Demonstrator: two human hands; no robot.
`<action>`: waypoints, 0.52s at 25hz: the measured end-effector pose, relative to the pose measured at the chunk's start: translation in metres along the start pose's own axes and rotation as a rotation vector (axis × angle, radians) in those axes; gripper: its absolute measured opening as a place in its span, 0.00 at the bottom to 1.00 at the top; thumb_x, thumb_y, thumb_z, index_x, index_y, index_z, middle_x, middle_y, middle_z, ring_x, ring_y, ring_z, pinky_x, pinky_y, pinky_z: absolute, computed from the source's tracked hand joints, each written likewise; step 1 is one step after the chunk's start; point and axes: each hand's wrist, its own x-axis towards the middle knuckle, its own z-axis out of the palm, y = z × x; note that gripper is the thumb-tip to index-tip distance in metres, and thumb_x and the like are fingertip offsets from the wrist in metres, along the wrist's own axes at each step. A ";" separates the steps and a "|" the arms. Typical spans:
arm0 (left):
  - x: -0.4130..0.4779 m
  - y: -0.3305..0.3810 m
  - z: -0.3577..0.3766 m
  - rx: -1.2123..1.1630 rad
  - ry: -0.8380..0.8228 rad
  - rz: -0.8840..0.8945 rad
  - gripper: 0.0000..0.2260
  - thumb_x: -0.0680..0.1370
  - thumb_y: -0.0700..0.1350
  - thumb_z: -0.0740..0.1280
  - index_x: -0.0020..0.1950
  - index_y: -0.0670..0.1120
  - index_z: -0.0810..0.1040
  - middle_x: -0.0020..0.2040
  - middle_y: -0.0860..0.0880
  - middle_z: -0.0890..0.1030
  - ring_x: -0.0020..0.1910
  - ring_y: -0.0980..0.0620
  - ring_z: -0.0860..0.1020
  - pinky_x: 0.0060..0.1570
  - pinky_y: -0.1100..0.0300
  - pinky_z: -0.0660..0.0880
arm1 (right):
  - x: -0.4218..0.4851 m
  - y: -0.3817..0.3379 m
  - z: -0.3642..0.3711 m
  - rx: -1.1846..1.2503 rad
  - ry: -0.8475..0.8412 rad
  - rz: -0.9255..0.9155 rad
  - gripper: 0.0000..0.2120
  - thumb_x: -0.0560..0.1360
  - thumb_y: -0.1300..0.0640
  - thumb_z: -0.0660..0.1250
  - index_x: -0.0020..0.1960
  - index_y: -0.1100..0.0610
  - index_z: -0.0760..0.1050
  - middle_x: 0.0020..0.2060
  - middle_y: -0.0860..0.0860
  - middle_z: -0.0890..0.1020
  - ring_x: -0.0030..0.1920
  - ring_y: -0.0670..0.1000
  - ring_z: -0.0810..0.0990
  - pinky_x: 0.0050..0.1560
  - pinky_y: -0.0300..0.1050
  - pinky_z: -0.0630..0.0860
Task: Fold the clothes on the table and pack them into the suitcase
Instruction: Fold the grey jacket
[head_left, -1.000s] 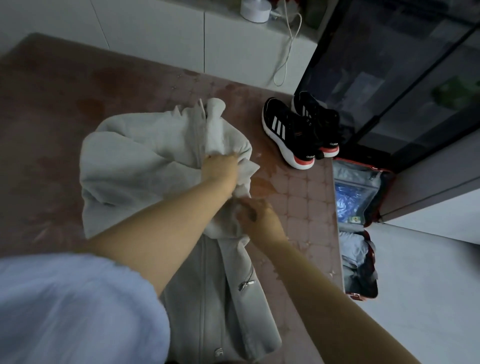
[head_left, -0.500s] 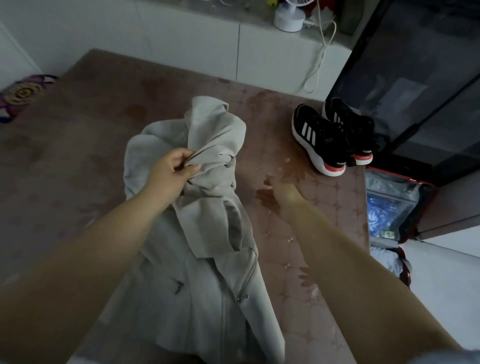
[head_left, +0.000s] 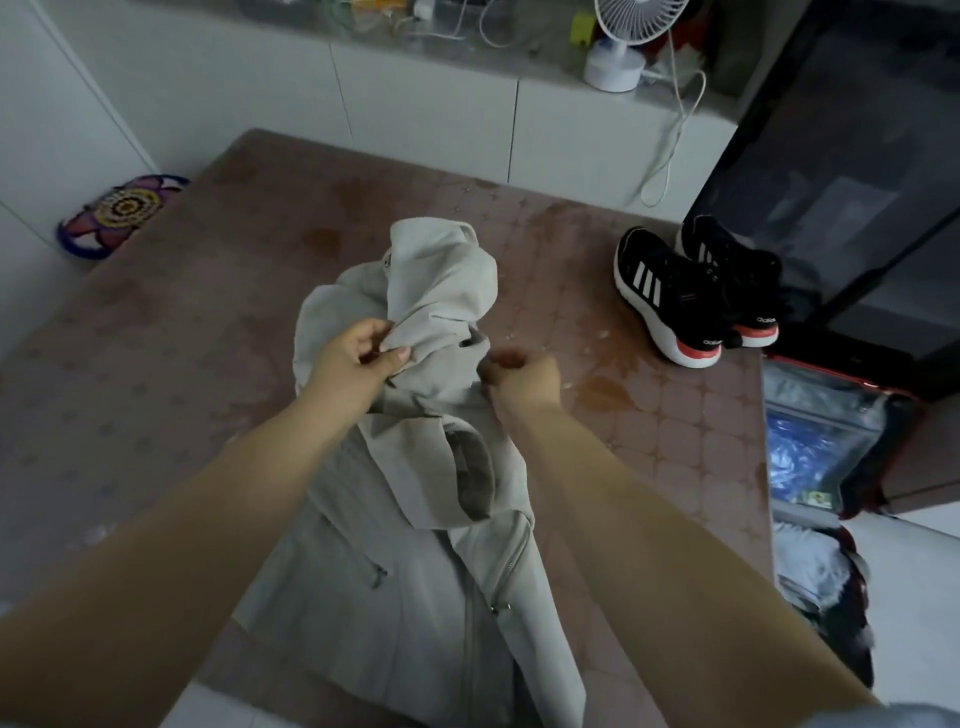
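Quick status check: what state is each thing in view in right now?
Jacket: unfolded, bunched at the top, lying on the table.
Left hand: grips the jacket's fabric.
Right hand: curled at the jacket's edge; grip unclear.
Suitcase: open, beside the table.
Sneakers: upright on the table.

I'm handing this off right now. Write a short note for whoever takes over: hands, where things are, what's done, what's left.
Hands: the left hand pinches the jacket near its hood. The right hand has its fingers curled at the jacket's right edge and seems to grip it.
Things: the jacket lies on the table, its upper part bunched. The suitcase stands open on the floor past the table's right edge, with some items inside. The shoes sit on the table's far right corner.
Done: the jacket is not yet folded.
Left: fold the jacket and pack it into the suitcase.
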 end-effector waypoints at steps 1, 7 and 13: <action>0.000 0.003 0.003 0.006 0.012 0.012 0.05 0.76 0.37 0.67 0.48 0.46 0.76 0.44 0.53 0.80 0.42 0.58 0.77 0.43 0.67 0.74 | -0.009 -0.008 -0.015 0.048 0.057 -0.056 0.05 0.69 0.61 0.73 0.38 0.53 0.79 0.36 0.53 0.83 0.39 0.53 0.82 0.43 0.47 0.80; -0.001 0.021 0.063 0.108 0.032 0.109 0.07 0.75 0.42 0.69 0.48 0.53 0.74 0.43 0.56 0.78 0.41 0.56 0.77 0.42 0.63 0.73 | -0.094 -0.043 -0.119 0.022 0.202 -0.508 0.08 0.71 0.63 0.71 0.46 0.51 0.78 0.39 0.49 0.80 0.39 0.47 0.79 0.42 0.39 0.79; -0.001 0.029 0.136 0.262 -0.320 0.188 0.18 0.78 0.52 0.62 0.67 0.51 0.69 0.59 0.49 0.77 0.57 0.49 0.76 0.60 0.51 0.73 | -0.121 -0.010 -0.180 -0.367 0.481 -0.670 0.17 0.73 0.61 0.68 0.58 0.45 0.75 0.42 0.42 0.73 0.41 0.38 0.74 0.43 0.29 0.71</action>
